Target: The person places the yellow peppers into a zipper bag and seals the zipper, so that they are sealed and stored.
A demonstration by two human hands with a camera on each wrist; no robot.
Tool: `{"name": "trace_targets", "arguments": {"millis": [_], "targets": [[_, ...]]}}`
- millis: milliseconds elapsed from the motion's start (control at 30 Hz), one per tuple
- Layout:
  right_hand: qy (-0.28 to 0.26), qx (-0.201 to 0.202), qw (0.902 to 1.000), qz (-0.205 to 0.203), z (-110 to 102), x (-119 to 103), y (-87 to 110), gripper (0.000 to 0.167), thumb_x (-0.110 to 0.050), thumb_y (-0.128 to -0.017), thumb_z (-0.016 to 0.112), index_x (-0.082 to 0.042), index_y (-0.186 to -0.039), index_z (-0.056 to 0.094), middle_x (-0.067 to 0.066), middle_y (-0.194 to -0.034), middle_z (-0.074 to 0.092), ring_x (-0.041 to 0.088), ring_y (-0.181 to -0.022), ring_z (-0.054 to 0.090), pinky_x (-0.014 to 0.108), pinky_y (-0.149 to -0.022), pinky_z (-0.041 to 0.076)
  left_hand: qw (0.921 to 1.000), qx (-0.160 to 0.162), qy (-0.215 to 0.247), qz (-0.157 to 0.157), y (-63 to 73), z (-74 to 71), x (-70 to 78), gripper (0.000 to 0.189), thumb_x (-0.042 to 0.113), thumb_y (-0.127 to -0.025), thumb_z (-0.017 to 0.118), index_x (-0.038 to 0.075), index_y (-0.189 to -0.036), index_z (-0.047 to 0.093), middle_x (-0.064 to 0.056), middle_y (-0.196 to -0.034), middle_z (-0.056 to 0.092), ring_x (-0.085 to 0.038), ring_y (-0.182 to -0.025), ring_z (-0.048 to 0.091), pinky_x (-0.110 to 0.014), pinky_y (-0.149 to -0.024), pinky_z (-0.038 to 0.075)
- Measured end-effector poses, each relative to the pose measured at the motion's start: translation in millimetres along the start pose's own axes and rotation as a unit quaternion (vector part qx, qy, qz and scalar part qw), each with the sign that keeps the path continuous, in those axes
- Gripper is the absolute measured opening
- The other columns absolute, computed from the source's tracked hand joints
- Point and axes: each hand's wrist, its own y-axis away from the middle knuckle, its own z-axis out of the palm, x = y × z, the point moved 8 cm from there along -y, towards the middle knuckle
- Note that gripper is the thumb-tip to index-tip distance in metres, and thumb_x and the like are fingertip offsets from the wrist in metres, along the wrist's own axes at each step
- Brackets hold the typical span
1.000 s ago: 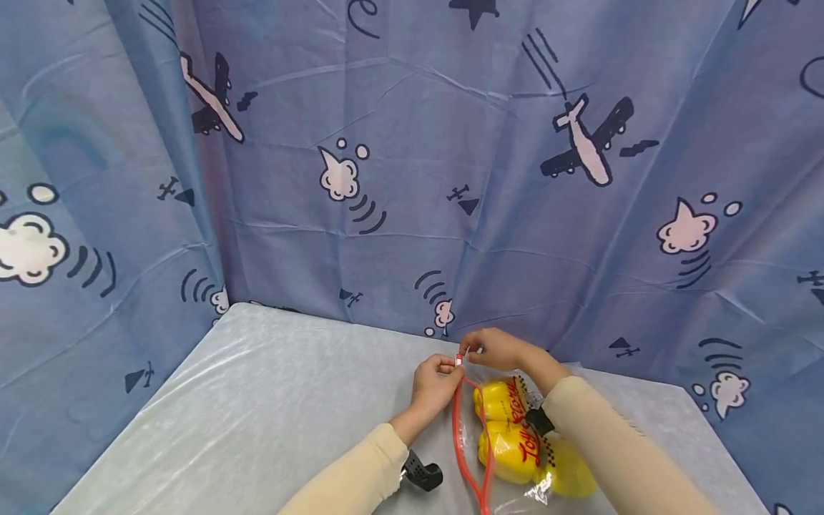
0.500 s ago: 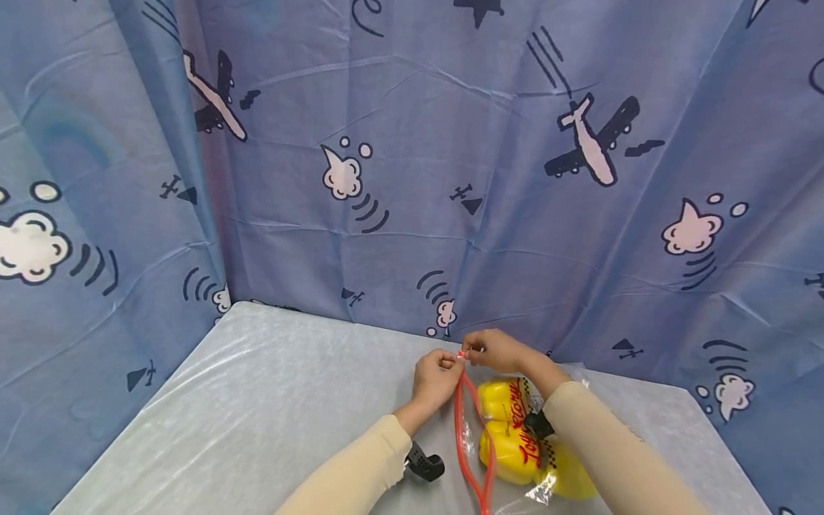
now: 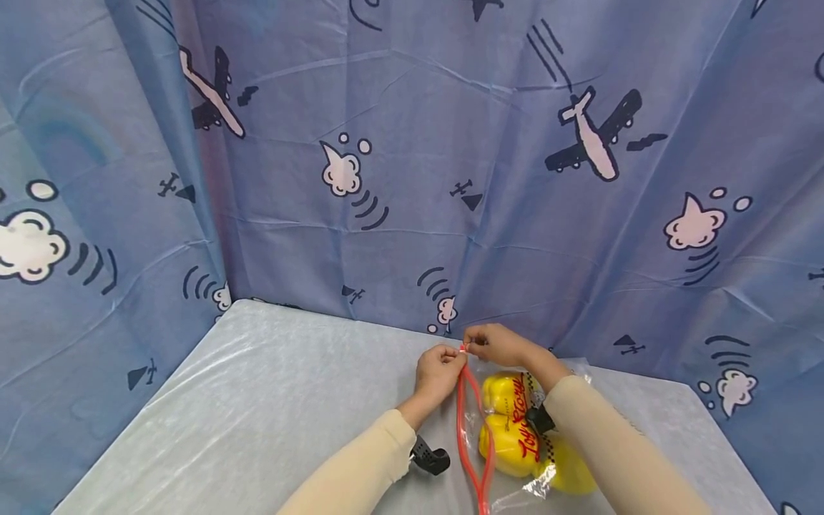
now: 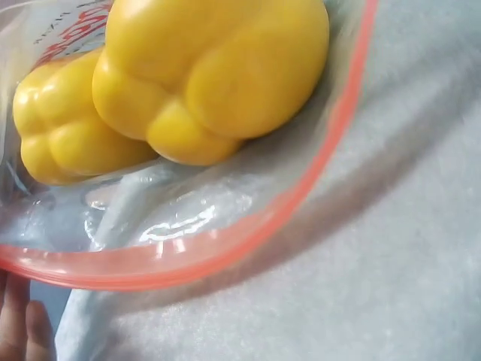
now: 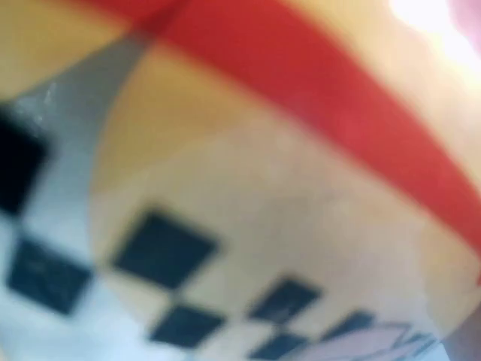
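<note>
A clear zip bag with a red zip edge lies in front of me, its mouth gaping along the left side. Yellow bell peppers fill it; two show large in the left wrist view, where the bag's red edge curves below them. My left hand pinches the far end of the zip edge between thumb and fingers. Just beyond, my right hand pinches the small red-and-white tip at that same end. Red lettering and black checks on the plastic fill the blurred right wrist view, with no right fingers visible there.
The table has a whitish cover and ends at a blue patterned curtain close behind my hands. Black wrist-worn devices show below the left wrist and beside the right forearm.
Both hands have shifted slightly up and away with the bag's far corner. My right fingertips have come closer to my left thumb, and less of the red-and-white tip shows between them.
</note>
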Motion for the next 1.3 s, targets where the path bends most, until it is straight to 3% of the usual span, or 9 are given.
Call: {"name": "trace_targets", "arguments": {"millis": [267,600,833,1067,1300], "targets": [[-0.019,0.008,0.9995,-0.026,-2,-2,-0.3,0.016,-0.013,-0.099,0.050,-0.008,-0.089,0.061,0.000,-0.072,0.052,0.013,-0.067,0.049,0.029,-0.064,0.042,0.9997,0.007,-0.004,0.025,-3.0,-2.2,2.7,0.012,0.023,-0.083,0.070,0.013,-0.077,0.073,0.004,-0.068,0.069,0.000,-0.057,0.052,-0.017,-0.055,0.045],[-0.013,0.010,0.9988,-0.045,-2,-6,0.0,0.014,-0.012,-0.098,0.052,-0.014,-0.088,0.060,0.016,-0.079,0.064,0.025,-0.072,0.061,0.027,-0.064,0.048,0.9988,0.010,-0.015,0.045,-1.4,-4.8,6.3,0.011,0.021,-0.081,0.070,0.013,-0.075,0.074,0.005,-0.065,0.068,0.001,-0.054,0.053,-0.017,-0.052,0.045],[0.017,0.008,0.9973,-0.071,-4,-12,0.4,0.013,-0.011,-0.097,0.052,-0.015,-0.086,0.059,0.010,-0.074,0.063,0.008,-0.063,0.051,0.024,-0.059,0.045,0.9987,0.017,-0.011,0.047,0.9,-5.6,9.8,0.011,0.021,-0.079,0.071,0.013,-0.073,0.074,0.004,-0.065,0.070,0.002,-0.054,0.055,-0.017,-0.052,0.046],[0.027,-0.001,0.9950,-0.096,-7,-13,0.0,0.014,-0.010,-0.097,0.053,-0.015,-0.085,0.060,-0.002,-0.068,0.057,0.005,-0.057,0.047,0.022,-0.054,0.044,0.9989,0.029,0.000,0.038,3.5,-3.1,7.9,0.011,0.022,-0.078,0.072,0.013,-0.071,0.073,0.004,-0.064,0.070,0.002,-0.054,0.055,-0.018,-0.052,0.046],[0.018,-0.009,0.9951,-0.097,-10,-14,0.1,0.012,-0.008,-0.097,0.051,-0.011,-0.088,0.059,-0.004,-0.066,0.052,0.006,-0.055,0.045,0.021,-0.052,0.040,0.9986,0.045,-0.004,0.028,9.1,-2.1,8.6,0.008,0.021,-0.076,0.071,0.016,-0.070,0.073,0.007,-0.060,0.067,0.001,-0.051,0.052,-0.018,-0.051,0.044]]}}
